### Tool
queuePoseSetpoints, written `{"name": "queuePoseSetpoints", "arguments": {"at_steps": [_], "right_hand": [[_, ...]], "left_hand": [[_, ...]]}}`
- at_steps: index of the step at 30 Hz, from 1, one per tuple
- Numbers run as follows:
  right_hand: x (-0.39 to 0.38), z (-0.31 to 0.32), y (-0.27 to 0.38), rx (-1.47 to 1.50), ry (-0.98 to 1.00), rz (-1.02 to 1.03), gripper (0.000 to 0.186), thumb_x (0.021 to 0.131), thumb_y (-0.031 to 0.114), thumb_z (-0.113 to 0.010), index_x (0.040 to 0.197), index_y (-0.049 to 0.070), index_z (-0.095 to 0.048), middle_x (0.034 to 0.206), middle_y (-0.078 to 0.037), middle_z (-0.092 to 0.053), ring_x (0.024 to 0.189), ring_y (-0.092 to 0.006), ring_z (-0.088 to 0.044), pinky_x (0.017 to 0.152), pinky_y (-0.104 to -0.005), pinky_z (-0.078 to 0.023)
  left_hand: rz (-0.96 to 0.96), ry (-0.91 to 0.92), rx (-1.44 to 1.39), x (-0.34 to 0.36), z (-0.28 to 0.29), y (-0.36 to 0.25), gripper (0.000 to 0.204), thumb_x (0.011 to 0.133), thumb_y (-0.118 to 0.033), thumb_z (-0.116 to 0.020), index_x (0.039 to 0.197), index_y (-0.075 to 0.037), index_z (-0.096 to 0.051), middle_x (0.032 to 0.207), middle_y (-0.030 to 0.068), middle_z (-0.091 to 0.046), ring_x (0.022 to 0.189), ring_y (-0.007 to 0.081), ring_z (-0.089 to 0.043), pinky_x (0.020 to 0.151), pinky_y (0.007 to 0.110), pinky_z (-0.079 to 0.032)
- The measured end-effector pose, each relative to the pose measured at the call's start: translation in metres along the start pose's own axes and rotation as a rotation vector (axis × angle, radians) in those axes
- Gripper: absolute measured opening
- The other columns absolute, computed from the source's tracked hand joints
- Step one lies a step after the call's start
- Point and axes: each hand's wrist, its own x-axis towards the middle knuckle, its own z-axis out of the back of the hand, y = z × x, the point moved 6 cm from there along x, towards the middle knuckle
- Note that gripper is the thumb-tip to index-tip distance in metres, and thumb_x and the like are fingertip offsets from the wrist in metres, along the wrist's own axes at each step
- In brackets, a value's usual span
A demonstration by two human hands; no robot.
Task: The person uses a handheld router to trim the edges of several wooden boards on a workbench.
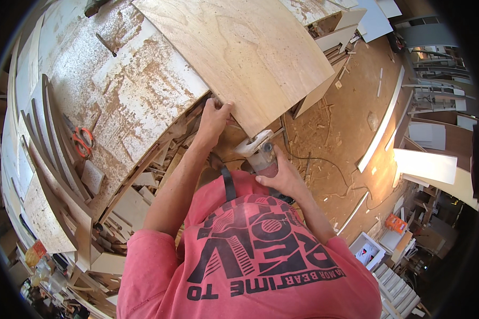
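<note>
A pale plywood board (245, 58) lies across the worktable (143, 101), its near corner jutting out over the table's edge toward me. My left hand (216, 121) is closed at the board's left edge, thumb and fingers gripping it close to that corner. With my right hand (286, 178) I hold a small trim router (263, 161), fingers wrapped around its body. The router's pale flat base touches or nearly touches the board's near corner; its cutter is hidden from here.
Orange-handled scissors (83, 142) and curved strips (56, 127) lie on the sawdust-covered table at left. Offcuts (125, 210) crowd beneath its edge. A dark cord (324, 160) trails over the littered floor at right, near a long white strip (380, 125).
</note>
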Motion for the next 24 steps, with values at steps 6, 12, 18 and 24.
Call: {"name": "queuePoseSetpoints", "arguments": {"at_steps": [6, 12, 18, 24], "right_hand": [[0.001, 0.0, -0.003, -0.008, -0.029, -0.039, 0.112, 0.066, 0.045, -0.08, 0.147, -0.009, -0.026, 0.142, -0.033, -0.043, 0.133, -0.0408, -0.046, 0.11, -0.0417, -0.037], [0.0, 0.001, -0.006, -0.106, -0.03, 0.028, 0.11, 0.068, 0.046, -0.079, 0.153, 0.005, -0.022, 0.142, -0.028, -0.045, 0.128, -0.042, -0.049, 0.105, -0.0464, -0.042], [-0.003, -0.002, -0.004, -0.172, -0.022, -0.015, 0.109, 0.068, 0.049, -0.077, 0.154, 0.01, -0.021, 0.137, -0.027, -0.049, 0.123, -0.0435, -0.053, 0.101, -0.0487, -0.045], [-0.001, -0.002, -0.001, -0.177, -0.025, -0.017, 0.109, 0.068, 0.05, -0.076, 0.154, 0.011, -0.022, 0.137, -0.027, -0.049, 0.123, -0.0436, -0.053, 0.1, -0.049, -0.045]], "left_hand": [[0.005, -0.005, 0.001, -0.003, 0.0, -0.004, 0.033, 0.094, -0.025, -0.063, 0.106, 0.003, -0.049, 0.094, 0.0091, -0.055, 0.079, 0.0141, -0.056, 0.064, 0.029, -0.052], [0.011, 0.003, -0.003, -0.001, 0.0, -0.001, 0.034, 0.095, -0.024, -0.063, 0.107, 0.003, -0.048, 0.095, 0.0098, -0.055, 0.079, 0.0141, -0.056, 0.064, 0.028, -0.051], [0.012, 0.003, -0.013, 0.0, 0.0, 0.0, 0.033, 0.095, -0.024, -0.063, 0.107, 0.003, -0.048, 0.096, 0.01, -0.056, 0.08, 0.0141, -0.056, 0.064, 0.028, -0.051], [0.017, 0.007, -0.012, -0.001, 0.002, -0.001, 0.031, 0.094, -0.023, -0.063, 0.104, 0.003, -0.048, 0.092, 0.0092, -0.055, 0.078, 0.0134, -0.055, 0.062, 0.027, -0.05]]}}
